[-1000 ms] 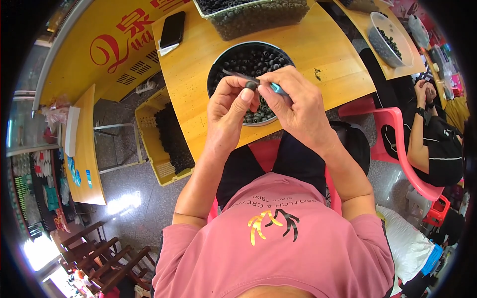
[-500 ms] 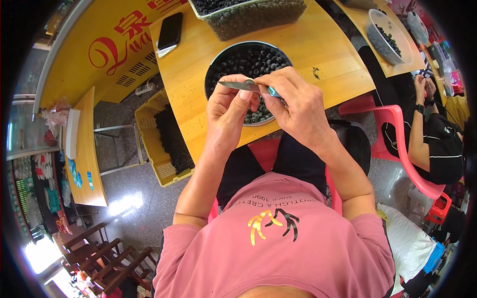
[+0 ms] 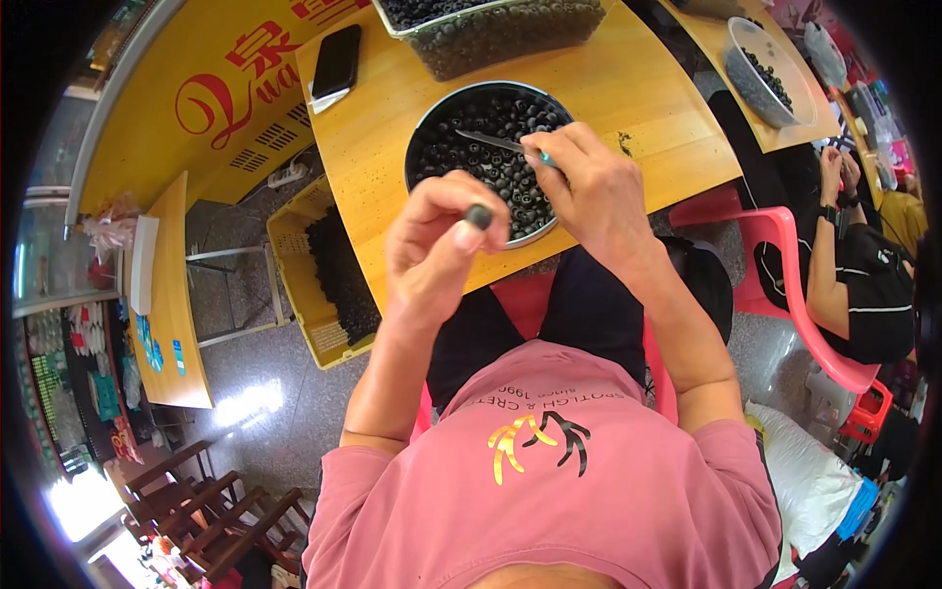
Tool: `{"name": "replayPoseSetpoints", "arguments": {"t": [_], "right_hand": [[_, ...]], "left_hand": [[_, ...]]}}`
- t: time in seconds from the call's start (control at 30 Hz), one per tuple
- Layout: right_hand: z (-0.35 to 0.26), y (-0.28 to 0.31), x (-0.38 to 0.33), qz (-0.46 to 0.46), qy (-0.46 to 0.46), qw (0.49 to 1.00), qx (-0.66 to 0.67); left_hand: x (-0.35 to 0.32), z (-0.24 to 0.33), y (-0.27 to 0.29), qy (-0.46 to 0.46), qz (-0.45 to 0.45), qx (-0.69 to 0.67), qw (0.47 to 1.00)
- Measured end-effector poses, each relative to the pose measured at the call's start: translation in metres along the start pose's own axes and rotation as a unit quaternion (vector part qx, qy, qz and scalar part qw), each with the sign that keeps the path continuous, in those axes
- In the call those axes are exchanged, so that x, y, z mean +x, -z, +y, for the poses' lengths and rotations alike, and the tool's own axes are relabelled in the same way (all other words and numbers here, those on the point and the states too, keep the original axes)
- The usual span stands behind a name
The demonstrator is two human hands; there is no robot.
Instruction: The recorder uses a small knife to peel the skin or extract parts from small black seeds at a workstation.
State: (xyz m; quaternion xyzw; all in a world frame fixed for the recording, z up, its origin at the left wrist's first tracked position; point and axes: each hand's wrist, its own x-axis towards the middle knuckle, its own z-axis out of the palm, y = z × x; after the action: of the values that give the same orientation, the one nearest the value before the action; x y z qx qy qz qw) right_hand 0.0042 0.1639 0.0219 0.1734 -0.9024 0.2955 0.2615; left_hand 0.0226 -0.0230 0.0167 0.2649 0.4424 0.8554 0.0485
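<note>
Left hand (image 3: 432, 240) pinched one dark round piece (image 3: 479, 216) by the bowl's (image 3: 434, 110) 6 o'clock side; right hand (image 3: 594, 182), 3 o'clock, gripped a knife (image 3: 489, 139). Many pieces remained; couldn't tell which were worked. Tub (image 3: 510, 41) at 12, phone (image 3: 338, 59) at 10; left hand blocked 7 o'clock rim.

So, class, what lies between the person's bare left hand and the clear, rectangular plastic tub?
In the head view, a pale-rimmed round bowl of small dark pieces, then a strip of yellow-brown wooden tabletop.
</note>
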Motion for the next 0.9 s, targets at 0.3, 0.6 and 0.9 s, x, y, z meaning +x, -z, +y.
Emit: {"name": "replayPoseSetpoints", "arguments": {"t": [0.3, 0.6, 0.9], "right_hand": [[0.017, 0.016, 0.004, 0.018, -0.035, 0.999, 0.032], [0.018, 0.018, -0.006, 0.003, -0.048, 0.998, 0.047], [0.015, 0.03, -0.01, -0.012, -0.052, 0.996, 0.069]], "left_hand": [[-0.038, 0.072, 0.114, -0.018, 0.313, 0.501, 0.807], [0.031, 0.032, 0.042, -0.007, -0.021, 0.647, 0.762], [0.074, -0.034, 0.048, 0.068, -0.208, 0.81, 0.544]]}}
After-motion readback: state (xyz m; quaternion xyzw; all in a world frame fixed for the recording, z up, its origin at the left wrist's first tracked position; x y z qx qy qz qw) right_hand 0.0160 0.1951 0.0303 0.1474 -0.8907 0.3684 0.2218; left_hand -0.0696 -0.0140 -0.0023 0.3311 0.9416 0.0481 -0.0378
